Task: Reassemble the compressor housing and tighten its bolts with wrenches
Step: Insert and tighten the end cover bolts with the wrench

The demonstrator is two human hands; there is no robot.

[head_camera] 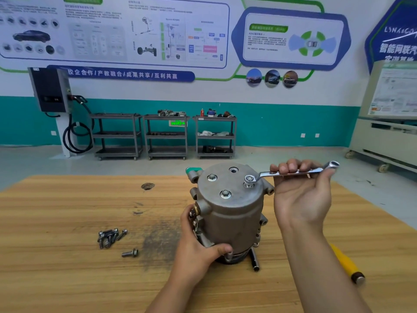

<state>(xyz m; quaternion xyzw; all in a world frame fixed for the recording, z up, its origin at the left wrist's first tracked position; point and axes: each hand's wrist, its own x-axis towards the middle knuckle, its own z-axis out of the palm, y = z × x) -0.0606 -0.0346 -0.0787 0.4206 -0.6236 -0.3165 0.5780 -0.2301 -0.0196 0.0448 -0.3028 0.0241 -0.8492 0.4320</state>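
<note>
A grey metal compressor housing (234, 213) stands upright on the wooden table (67, 267). Three bolts sit in its round top plate, and one hole (233, 170) at the back holds none. My right hand (302, 195) grips a silver wrench (293, 172), whose ring end sits over the right-hand bolt (249, 180). My left hand (198, 247) grips the lower left side of the housing, thumb in front. Two other bolts (212, 177) (225, 194) stand free in the plate.
Several loose bolts (109, 238) lie in a pile left of the housing, with one more bolt (130, 253) nearer me. A yellow-handled tool (346, 263) and a dark socket bar (255, 260) lie at the right of the housing's base. Carts line the far wall.
</note>
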